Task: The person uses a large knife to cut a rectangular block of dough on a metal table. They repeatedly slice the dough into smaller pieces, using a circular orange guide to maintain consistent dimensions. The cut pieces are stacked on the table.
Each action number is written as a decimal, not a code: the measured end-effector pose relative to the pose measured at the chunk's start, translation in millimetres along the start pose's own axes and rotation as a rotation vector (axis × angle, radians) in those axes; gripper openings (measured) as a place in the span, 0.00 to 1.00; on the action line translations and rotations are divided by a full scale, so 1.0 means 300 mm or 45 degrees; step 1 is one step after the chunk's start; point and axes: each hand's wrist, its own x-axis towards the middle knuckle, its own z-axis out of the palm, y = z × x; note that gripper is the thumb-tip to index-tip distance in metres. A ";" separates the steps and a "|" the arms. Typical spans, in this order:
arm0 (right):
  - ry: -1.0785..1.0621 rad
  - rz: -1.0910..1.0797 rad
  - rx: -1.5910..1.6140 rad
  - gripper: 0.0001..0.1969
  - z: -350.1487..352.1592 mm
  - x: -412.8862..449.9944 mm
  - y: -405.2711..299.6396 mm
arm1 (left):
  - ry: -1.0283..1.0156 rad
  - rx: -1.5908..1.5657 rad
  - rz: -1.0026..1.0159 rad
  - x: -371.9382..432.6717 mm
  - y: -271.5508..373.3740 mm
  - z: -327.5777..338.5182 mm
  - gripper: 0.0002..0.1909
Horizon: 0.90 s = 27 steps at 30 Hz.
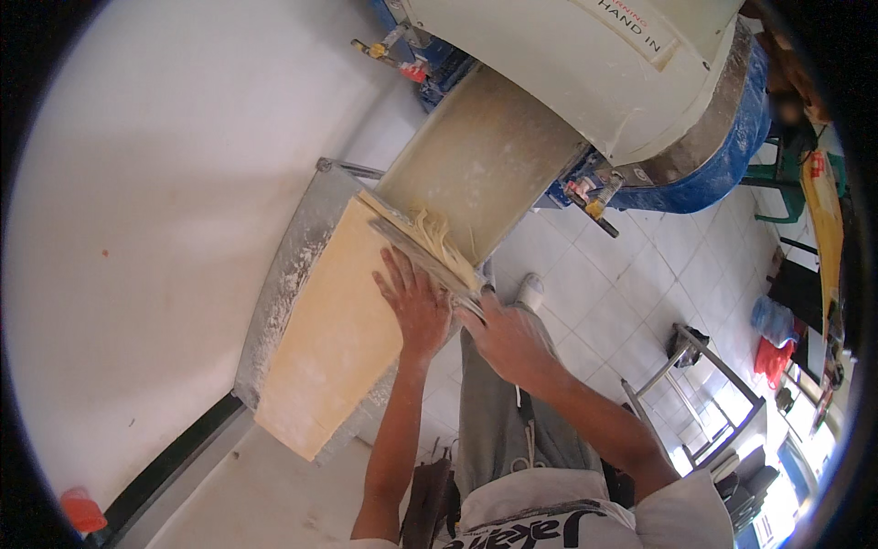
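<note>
A broad sheet of pale yellow dough [330, 336] lies on a flour-dusted metal work surface [282, 274]. My left hand [416, 298] presses flat on the sheet near its far end, fingers spread. My right hand [511, 337] grips the handle of a long knife [424, 259]. The blade lies across the dough's far end, just beyond my left fingertips. Past the blade, thin cut dough strips [439, 237] sit in a loose bunch. How deep the edge goes into the dough is hidden.
Beyond the strips, a smooth slope [490, 158] leads up to a dough-rolling machine [590, 75] with a warning label. A white wall [158, 206] borders the left. To the right stand a metal frame [696, 391] and a green plastic chair [782, 185] on the tiled floor [617, 274].
</note>
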 end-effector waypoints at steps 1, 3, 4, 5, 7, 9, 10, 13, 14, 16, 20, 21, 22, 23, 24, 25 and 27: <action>-0.104 0.182 0.112 0.22 -0.032 -0.056 -0.012 | -0.008 0.006 -0.033 -0.004 -0.001 0.004 0.40; -0.140 0.310 0.213 0.23 -0.041 -0.073 -0.006 | -0.011 0.037 -0.024 0.000 0.010 0.004 0.42; -0.066 0.253 0.208 0.23 -0.019 -0.036 0.000 | -0.015 0.056 -0.008 0.005 0.015 -0.001 0.42; 0.008 0.195 0.203 0.23 -0.007 -0.006 0.002 | -0.014 0.040 0.011 0.011 0.020 -0.004 0.42; 0.034 0.208 0.187 0.23 -0.008 0.038 -0.009 | -0.009 0.018 0.035 0.012 0.019 -0.008 0.42; -0.005 0.255 0.211 0.23 -0.010 0.010 -0.016 | 0.011 0.004 0.020 0.001 0.006 0.002 0.41; -0.056 0.292 0.239 0.23 -0.021 -0.056 -0.006 | 0.027 -0.004 0.008 0.004 -0.002 0.006 0.41; 0.067 -0.038 -0.037 0.23 0.021 -0.063 0.040 | -0.060 0.152 -0.001 0.004 0.008 -0.004 0.42; 0.087 -0.051 -0.060 0.23 0.037 -0.045 0.057 | -0.058 0.133 0.007 0.004 0.016 -0.004 0.42; 0.056 0.088 0.034 0.22 0.020 0.028 0.027 | -0.050 0.112 0.019 0.005 0.013 -0.003 0.42; -0.042 0.263 0.268 0.24 -0.029 -0.083 0.008 | -0.011 0.050 -0.009 0.010 0.000 -0.003 0.41; -0.059 0.276 0.252 0.24 -0.025 -0.091 0.013 | -0.031 0.082 -0.010 0.005 0.009 -0.009 0.41; -0.078 0.287 0.235 0.24 -0.015 -0.095 0.022 | -0.051 0.113 -0.012 0.001 0.016 -0.012 0.42; -0.097 0.297 0.218 0.25 -0.003 -0.094 0.033 | -0.070 0.111 -0.028 -0.004 0.016 -0.007 0.42; -0.041 0.255 0.185 0.25 0.010 -0.058 0.032 | -0.084 0.112 -0.037 -0.002 0.013 -0.005 0.42; 0.018 0.216 0.156 0.25 0.025 0.006 0.029 | -0.101 0.114 -0.040 0.006 0.021 -0.004 0.42; 0.059 0.100 0.097 0.25 0.047 0.022 0.048 | -0.053 0.066 -0.015 0.013 0.025 0.004 0.42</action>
